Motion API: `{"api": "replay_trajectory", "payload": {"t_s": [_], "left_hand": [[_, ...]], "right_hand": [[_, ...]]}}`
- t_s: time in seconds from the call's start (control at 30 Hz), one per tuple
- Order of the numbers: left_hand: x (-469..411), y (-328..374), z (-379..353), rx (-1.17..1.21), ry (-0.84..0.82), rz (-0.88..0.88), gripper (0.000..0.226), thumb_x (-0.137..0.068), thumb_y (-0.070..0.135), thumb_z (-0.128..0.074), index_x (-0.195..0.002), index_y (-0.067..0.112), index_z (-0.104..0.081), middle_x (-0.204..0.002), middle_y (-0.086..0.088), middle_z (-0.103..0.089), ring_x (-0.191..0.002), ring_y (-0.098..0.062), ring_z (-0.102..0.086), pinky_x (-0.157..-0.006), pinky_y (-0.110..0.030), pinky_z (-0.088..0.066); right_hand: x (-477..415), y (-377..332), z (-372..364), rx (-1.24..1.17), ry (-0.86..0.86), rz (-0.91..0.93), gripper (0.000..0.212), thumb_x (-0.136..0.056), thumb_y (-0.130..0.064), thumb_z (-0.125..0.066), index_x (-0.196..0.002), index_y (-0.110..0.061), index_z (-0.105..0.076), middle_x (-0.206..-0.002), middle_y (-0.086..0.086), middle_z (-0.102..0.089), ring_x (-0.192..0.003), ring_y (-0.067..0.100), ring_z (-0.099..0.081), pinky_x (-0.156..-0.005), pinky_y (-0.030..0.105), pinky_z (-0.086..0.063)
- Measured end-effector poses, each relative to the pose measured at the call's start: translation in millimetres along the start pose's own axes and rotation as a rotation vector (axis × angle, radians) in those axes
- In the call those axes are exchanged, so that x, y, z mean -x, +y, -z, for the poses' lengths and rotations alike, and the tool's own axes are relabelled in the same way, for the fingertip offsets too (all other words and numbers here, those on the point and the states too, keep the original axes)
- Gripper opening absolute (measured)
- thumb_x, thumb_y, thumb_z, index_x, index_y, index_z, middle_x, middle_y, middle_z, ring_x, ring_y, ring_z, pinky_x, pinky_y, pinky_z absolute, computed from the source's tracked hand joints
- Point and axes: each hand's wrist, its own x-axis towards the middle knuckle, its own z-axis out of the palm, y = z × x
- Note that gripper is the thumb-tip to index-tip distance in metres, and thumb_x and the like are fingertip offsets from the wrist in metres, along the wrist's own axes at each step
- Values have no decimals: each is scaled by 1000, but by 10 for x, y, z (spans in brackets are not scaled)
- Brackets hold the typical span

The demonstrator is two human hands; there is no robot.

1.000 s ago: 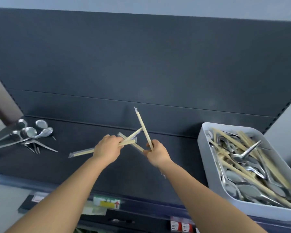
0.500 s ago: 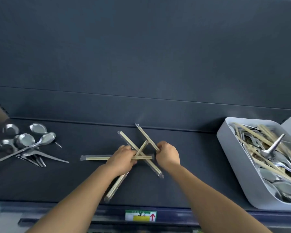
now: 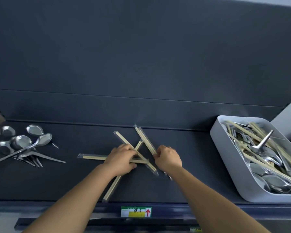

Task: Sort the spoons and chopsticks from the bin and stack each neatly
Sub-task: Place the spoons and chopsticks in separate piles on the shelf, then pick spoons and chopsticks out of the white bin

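1. Head view. Dark shelf [image 3: 183,187] runs across the frame, with a dark back panel [image 3: 141,64] above it.
2. Middle of shelf: chopsticks [image 3: 92,156], four pale pairs in clear wrappers. Crossed over one another in a loose star, not lined up.
3. Left hand [image 3: 123,158]: palm down over the crossing point, fingers curled round the pairs there, thumb tucked in on the near side. Has hold of the level pair and at least one slanted pair. Exact number gripped not clear.
4. Right hand [image 3: 168,158]: just right of the crossing, fingers curled. Pinches the steep pair [image 3: 144,140] near its middle. Upper end points toward the back panel. A wrapper end shows below the hand, beside the forearm.
5. Hands near each other, not touching.
6. Far left of shelf: spoons [image 3: 23,143], shiny metal, in a loose heap. Bowls toward the back, handles fanned toward the front and left. Well apart from the chopsticks.
7. Far right of shelf: grey bin [image 3: 232,158], set at a slant. Holds a mixed load of spoons and wrapped chopsticks, with one upright handle [image 3: 265,140] poking above the rest.
8. Front edge of shelf, below the hands: green and yellow label [image 3: 136,211] with a red arrow.
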Motion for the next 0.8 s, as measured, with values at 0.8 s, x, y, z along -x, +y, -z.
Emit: {"api": "replay_trajectory", "payload": {"t_s": [0.8], "left_hand": [[-341, 2867, 233, -265, 279, -96, 33, -96, 27, -51, -128, 21, -56, -125, 0, -53, -120, -21, -45, -97, -35, -41]], "right_hand": [[1078, 2313, 1715, 205, 252, 56, 33, -91, -28, -55, -122, -17, -56, -125, 7, -54, -117, 29, -50, -91, 38, -46]]}}
